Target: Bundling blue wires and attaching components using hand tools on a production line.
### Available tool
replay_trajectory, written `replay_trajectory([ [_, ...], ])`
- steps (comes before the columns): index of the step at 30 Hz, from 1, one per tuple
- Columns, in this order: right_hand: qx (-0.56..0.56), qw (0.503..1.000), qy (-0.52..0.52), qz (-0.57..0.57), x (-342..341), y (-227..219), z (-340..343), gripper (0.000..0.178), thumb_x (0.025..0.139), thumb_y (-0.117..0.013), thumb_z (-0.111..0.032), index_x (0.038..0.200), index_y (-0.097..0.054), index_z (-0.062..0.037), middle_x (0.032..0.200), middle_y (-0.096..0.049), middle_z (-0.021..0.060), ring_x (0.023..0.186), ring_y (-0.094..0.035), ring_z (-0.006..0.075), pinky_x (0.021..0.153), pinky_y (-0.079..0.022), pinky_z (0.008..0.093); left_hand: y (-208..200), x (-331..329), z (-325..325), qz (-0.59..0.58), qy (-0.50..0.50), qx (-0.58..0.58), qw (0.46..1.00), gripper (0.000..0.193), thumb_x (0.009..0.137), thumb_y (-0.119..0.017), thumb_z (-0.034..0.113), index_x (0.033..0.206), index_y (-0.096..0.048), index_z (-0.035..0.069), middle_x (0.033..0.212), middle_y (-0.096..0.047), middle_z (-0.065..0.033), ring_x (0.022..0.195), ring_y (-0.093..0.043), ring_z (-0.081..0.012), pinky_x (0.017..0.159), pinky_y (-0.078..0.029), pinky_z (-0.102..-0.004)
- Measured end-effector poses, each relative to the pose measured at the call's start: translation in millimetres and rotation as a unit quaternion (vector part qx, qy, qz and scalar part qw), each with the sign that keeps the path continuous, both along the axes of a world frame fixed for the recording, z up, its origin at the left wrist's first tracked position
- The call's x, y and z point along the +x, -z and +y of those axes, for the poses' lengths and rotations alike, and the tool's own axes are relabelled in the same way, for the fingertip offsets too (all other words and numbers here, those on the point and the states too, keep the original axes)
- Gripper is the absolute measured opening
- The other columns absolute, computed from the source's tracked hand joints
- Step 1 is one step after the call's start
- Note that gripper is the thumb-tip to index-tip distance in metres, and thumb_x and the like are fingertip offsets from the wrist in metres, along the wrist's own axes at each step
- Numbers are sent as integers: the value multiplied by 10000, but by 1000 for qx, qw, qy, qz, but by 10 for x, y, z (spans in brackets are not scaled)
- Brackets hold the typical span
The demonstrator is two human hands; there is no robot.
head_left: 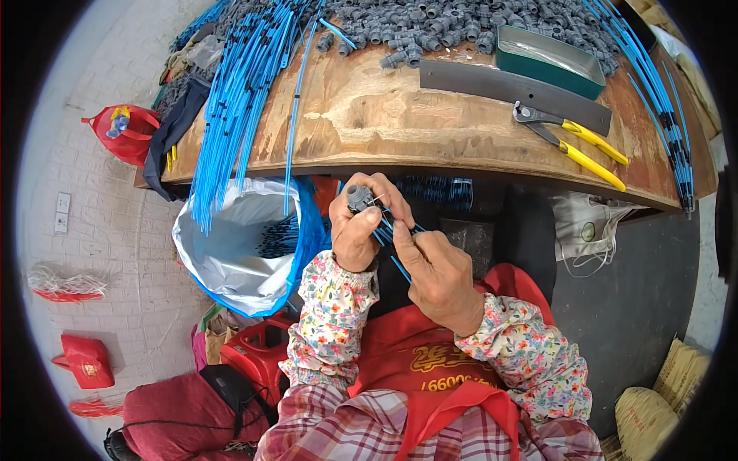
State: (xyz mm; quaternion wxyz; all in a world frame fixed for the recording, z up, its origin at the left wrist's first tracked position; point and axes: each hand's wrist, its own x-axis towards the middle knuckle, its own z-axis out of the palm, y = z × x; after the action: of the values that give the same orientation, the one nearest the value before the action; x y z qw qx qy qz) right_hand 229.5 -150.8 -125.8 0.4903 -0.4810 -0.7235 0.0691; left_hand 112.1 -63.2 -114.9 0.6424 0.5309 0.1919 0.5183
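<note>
My left hand (355, 230) is closed around a dark grey ribbed plastic fitting (358, 197), its round end facing up between thumb and fingers. A thin pale strand (377, 198) sticks out at the fitting's side. Close by on the right, my right hand (442, 275) is pinched, thumb and finger pressed together at the left fingers; what lies in the pinch is hidden. Several thin blue tubes (400, 269) show between and below the two hands, and where they end is covered. Both hands are held over my lap, just in front of the wooden table (361, 115).
Long blue tubes with black bands (242, 100) overhang the table's left edge; more lie at the right (667, 115). Grey fittings (453, 23) are heaped behind. Yellow-handled pliers (576, 142), a flat metal bar (515, 96) and a green tray (550, 63) lie right. A white-lined blue bag (231, 265) stands left.
</note>
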Motion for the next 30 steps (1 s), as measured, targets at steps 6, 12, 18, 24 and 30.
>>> replay_trajectory([
  [6,-11,999,-11,46,81,-65,-21,472,674,-600,100,1142,-593,31,752,-505,115,627,-555,263,538,-458,313,25,33,-42,-72,13,-35,997,323,770,-626,268,842,-473,-6,709,-513,-132,618,-531,-212,569,-450,-334],
  [12,-178,932,-66,310,259,-312,96,178,764,-670,12,936,-638,39,733,-601,70,624,-569,110,542,-450,232,25,5,-53,1,12,-14,1000,384,722,-616,318,870,-539,-28,746,-558,-120,657,-542,-188,608,-439,-303],
  [18,-335,888,-101,299,443,-544,192,145,782,-706,-54,860,-630,42,701,-620,18,621,-519,14,533,-420,184,-66,124,-149,114,-58,-22,992,482,666,-600,365,916,-603,-48,804,-609,-107,720,-574,-166,658,-443,-270],
  [24,-302,910,-75,274,483,-521,158,108,779,-693,-43,797,-614,29,660,-589,5,586,-498,19,509,-399,190,-35,129,-137,150,-13,-22,988,516,655,-588,390,923,-614,-50,815,-629,-94,752,-586,-158,678,-448,-268],
  [30,-169,958,-56,226,539,-374,186,93,757,-678,-16,753,-588,6,638,-550,25,556,-517,81,477,-392,239,-52,294,-167,153,-33,36,987,433,697,-587,338,906,-605,-40,779,-626,-91,729,-583,-156,669,-444,-264],
])
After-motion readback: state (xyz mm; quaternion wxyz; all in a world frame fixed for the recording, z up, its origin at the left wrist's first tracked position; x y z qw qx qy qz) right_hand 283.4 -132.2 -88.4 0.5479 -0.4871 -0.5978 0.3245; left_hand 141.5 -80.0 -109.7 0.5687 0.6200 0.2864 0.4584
